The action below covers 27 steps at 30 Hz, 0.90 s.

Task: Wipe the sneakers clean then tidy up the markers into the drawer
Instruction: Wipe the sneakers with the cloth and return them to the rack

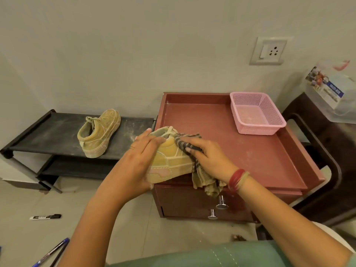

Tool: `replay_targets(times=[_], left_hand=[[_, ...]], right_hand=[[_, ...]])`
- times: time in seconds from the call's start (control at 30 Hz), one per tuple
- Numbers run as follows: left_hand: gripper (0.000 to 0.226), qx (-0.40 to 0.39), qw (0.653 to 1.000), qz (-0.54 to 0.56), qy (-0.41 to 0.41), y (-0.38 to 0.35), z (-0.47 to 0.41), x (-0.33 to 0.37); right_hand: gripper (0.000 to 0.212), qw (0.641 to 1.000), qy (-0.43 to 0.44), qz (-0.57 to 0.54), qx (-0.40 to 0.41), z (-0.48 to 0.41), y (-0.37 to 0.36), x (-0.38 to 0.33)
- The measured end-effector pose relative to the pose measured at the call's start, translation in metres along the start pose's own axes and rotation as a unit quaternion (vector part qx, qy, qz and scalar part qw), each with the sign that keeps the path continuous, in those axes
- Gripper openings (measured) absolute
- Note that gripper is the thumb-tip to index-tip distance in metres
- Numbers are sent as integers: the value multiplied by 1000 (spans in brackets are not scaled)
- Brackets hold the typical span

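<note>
Green garment [231, 255] cut off below; left hand [142, 157] round half-hidden sneaker [169, 160], right hand [210, 157] clamped on cloth [202, 178].

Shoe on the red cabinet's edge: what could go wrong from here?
The shoe sits at the cabinet's front edge. If the left hand slips while the right hand rubs with the cloth, it may drop. The marker and pens on the floor could get stepped on.

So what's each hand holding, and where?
Left hand holds the sneaker around its side; right hand grips a cloth by its bunched middle, pressed to the sneaker.
</note>
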<state>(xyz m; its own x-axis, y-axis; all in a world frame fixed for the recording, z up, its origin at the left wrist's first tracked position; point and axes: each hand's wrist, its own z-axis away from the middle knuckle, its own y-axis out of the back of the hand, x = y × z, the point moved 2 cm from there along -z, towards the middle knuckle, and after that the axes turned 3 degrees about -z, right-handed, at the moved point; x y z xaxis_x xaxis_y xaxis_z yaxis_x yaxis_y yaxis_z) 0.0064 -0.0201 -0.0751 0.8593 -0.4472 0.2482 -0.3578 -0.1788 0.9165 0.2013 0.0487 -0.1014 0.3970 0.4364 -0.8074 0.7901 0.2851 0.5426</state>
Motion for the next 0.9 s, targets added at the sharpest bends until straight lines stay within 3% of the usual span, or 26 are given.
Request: replay_targets(times=[0.1, 0.2, 0.27, 0.37, 0.43, 0.53, 0.67, 0.83, 0.9], left_hand=[[92, -2, 1000, -16, 9, 1, 1, -3], [95, -7, 999, -37, 14, -1, 1, -5], [100, -9, 998, -52, 24, -2, 1, -6], [106, -10, 997, -77, 30, -3, 0, -6], [109, -14, 996, -80, 28, -5, 0, -6], [109, -14, 996, -84, 27, -11, -1, -2], [103, 8, 991, -130, -13, -17, -6, 2], [93, 28, 993, -114, -15, -19, -9, -4], [92, 26, 991, -127, -17, -20, -9, -4]], right_hand=[[42, 998, 13, 43, -35, 8, -4, 1], [44, 984, -89, 153, -31, 3, 23, 34], [42, 978, -115, 172, 37, 7, 39, 44], [43, 974, -104, 117, 164, 13, 47, 42], [42, 987, -74, 90, 110, 15, 33, 34], [45, 987, -14, 154, -44, 26, 5, 36], [45, 980, -83, 183, -5, 23, 27, 61], [43, 981, -9, 182, -64, 30, 12, 44], [44, 983, -41, 175, -26, 26, 15, 55]])
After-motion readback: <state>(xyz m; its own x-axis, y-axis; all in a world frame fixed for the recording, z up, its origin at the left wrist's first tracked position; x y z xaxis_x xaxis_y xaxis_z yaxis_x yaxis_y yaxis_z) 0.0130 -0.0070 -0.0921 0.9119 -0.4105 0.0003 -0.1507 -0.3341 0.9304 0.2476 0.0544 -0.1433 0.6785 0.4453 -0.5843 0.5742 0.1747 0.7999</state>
